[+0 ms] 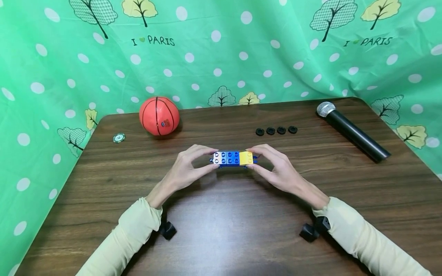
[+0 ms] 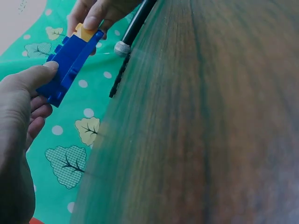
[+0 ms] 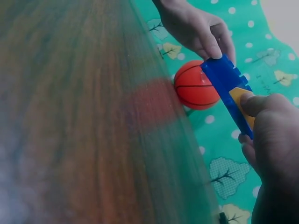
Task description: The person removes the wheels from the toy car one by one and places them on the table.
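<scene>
Both hands hold one toy brick vehicle [image 1: 230,158] above the middle of the table. It is a blue base carrying studded blue bricks and a yellow brick [image 1: 246,157] at its right end. My left hand [image 1: 188,167] pinches the left end between thumb and fingers. At the yellow end, my right hand [image 1: 277,168] grips with its thumb on the near side and fingers on the far side. In the left wrist view the blue side of the vehicle [image 2: 70,63] shows, tilted. The right wrist view has the thumb pressing on the yellow brick [image 3: 242,103].
Several small black wheels [image 1: 271,131] lie in a row behind the hands. A red toy basketball [image 1: 159,116] sits at the back left, near a green-and-white poker chip [image 1: 119,138]. A black microphone [image 1: 355,132] lies at the right. Green curtain hangs behind the table.
</scene>
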`<state>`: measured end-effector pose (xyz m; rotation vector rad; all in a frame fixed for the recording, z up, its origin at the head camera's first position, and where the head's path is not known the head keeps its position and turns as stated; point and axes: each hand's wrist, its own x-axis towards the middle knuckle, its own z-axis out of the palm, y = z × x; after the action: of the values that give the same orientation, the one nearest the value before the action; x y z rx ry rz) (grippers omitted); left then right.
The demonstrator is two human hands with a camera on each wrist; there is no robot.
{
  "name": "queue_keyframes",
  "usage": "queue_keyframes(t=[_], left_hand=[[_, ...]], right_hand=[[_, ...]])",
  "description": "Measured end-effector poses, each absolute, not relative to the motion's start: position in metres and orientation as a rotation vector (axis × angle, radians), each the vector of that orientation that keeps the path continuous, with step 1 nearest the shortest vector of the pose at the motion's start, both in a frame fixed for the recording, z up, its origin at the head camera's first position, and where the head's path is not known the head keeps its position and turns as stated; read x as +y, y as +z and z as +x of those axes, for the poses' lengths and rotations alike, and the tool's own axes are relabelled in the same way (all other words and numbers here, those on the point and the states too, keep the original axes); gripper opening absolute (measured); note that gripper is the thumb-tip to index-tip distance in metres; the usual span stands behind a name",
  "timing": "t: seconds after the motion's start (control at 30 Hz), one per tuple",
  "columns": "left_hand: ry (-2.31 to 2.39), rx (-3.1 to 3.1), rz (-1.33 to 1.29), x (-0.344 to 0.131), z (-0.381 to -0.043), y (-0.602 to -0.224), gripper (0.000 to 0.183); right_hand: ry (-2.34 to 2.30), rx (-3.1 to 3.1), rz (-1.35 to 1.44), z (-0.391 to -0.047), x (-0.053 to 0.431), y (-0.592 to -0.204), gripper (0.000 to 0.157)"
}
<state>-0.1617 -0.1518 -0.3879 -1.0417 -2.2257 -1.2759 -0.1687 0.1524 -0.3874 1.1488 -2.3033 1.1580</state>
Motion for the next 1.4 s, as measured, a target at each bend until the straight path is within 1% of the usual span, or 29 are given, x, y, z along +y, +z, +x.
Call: queue_keyframes(t=[0.5,0.93,1.4], left_hand=[[-1.231,-2.328,-0.952,-0.165,-0.178,-0.398,0.041],[-1.239,-2.416,-0.847,-0.169,-0.193,-0.402,0.039],[-1.279,-2.458,-0.727,-0.172,-0.207,-0.408,0.039]], right_hand=[[1.169,-2.357,1.153,-0.189,0.136,-0.39,0.041],[1.101,-2.436,1.129,-0.208,0.126,-0.395,0.039],[1.084,-2.52,1.088,-0.225,0.117,-0.397,0.041]])
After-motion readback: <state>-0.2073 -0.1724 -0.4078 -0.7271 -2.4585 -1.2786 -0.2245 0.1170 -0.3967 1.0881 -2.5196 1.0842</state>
